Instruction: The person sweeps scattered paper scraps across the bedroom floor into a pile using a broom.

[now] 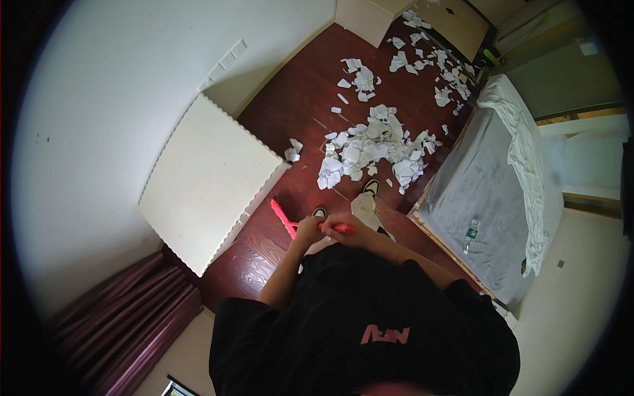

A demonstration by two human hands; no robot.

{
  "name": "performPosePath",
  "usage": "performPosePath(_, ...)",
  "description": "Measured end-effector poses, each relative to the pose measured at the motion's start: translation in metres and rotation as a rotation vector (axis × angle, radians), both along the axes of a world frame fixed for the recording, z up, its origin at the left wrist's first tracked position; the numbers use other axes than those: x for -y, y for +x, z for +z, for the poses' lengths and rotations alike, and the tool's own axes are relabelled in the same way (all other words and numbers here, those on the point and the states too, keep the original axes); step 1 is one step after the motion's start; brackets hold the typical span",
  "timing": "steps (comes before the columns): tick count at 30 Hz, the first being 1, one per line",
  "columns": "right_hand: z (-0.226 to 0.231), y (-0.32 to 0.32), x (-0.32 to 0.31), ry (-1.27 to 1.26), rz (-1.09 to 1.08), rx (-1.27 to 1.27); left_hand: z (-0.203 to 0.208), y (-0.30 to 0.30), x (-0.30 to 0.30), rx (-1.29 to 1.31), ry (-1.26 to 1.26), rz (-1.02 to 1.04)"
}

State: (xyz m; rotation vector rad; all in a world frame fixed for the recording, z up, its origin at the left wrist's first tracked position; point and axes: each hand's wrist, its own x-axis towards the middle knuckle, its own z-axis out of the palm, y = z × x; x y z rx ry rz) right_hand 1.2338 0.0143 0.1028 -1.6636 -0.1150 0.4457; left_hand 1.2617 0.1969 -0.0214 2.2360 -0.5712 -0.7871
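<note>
In front of my body, both hands are closed around a red tool (282, 216) with a narrow bar at its left end. My left hand (308, 232) grips it close to that bar. Just to the right, my right hand (349, 226) is wrapped around its red handle, part of which shows beside the fingers. The hands nearly touch each other. The hands cover the middle of the tool, so its exact kind cannot be made out. Beyond my shoes lies a large heap of crumpled and torn white paper (376, 142) on the dark red wooden floor (290, 79).
More paper scraps (452, 79) are strewn toward the far right. A white scallop-edged table (208, 178) stands at left, above a purple curtain (125, 323). On the right is a bed (462, 178) with grey covering, a white sheet (518, 152) and a plastic bottle (471, 235).
</note>
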Motion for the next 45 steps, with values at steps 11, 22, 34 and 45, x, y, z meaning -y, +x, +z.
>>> performPosePath(11,0.041,0.060,0.177,-0.280,-0.076,0.364,0.005,0.087,0.198,0.008,-0.106,0.028)
performPosePath(22,0.057,0.098,0.276,-0.090,-0.202,0.478,0.039,0.153,0.302,0.220,-0.145,-0.103)
performPosePath(34,-0.054,0.153,0.221,0.082,-0.062,0.353,-0.106,0.232,0.195,0.193,-0.219,-0.281)
performPosePath(45,0.054,0.166,0.155,-0.464,-0.420,0.179,-0.065,0.261,0.248,-0.308,-0.693,-0.431)
